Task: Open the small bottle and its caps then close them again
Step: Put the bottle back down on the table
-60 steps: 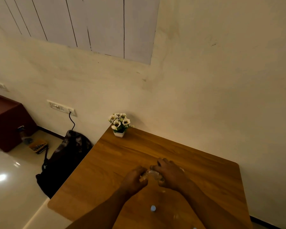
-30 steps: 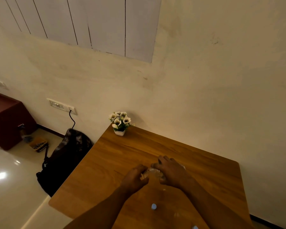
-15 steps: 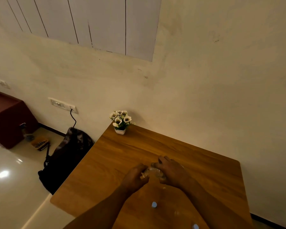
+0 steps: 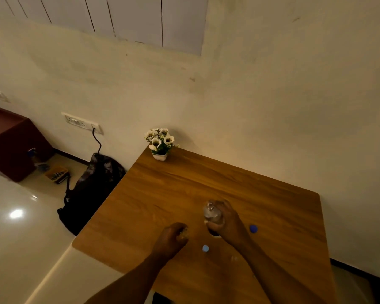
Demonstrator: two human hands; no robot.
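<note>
On the far left a dark red cabinet (image 4: 11, 141) stands on the glossy floor, with a wall socket strip (image 4: 81, 123) beyond it and a black backpack (image 4: 92, 191) slumped against the side of the wooden bench (image 4: 162, 194). At the bench's back left corner sits a small white pot of artificial flowers (image 4: 160, 143).

Toward the near edge, the left hand (image 4: 171, 238) rests on the wood with its fingers (image 4: 181, 234) curled in around something small and pale; it is too small and blurred to name.

Just right of that hand a light blue cap (image 4: 205, 248) lies loose on the bench, apart from both hands.

The right hand (image 4: 226, 222) grips the small bottle (image 4: 211, 212), clear glass, standing upright near the bench's middle with its mouth open and uncapped. The fingers wrap around its body from the right side, thumb low at the front.

Further right, a darker blue cap (image 4: 253, 228) lies on the wood just beside the right wrist.
</note>
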